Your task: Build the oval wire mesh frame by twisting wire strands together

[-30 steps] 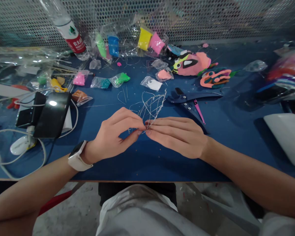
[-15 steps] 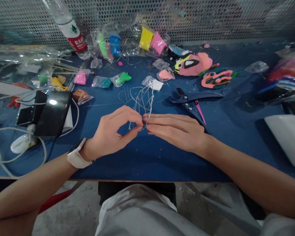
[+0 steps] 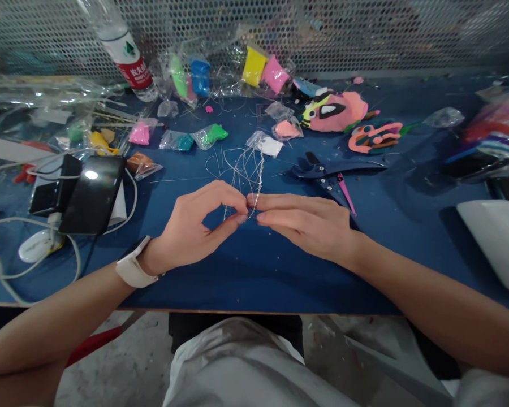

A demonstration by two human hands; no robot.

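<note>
A thin silvery wire frame (image 3: 259, 180), made of twisted strands bent into an open looped shape, stands between my two hands. My left hand (image 3: 195, 226) pinches its near end between thumb and forefinger. From the other side my right hand (image 3: 311, 226) holds the same wire near its end, fingers stretched long and close to the left fingertips. A small gap shows between the right fingertips, with a wire end by them. Just beyond the frame lies a small bag of white clay (image 3: 271, 147). Blue-handled pliers (image 3: 322, 169) rest beyond my right hand.
Bags of coloured clay, including yellow (image 3: 253, 66) and blue (image 3: 200, 78), line the back by a perforated metal panel (image 3: 365, 34). A water bottle (image 3: 131, 65), phone (image 3: 93, 195) and cables are on the left. A clay-covered figure (image 3: 335, 110) and white object (image 3: 492, 240) are right.
My right fingertips have parted slightly and the lower one has drawn back a little to the right. My left hand keeps its pinch; the wire frame has shifted very slightly.
</note>
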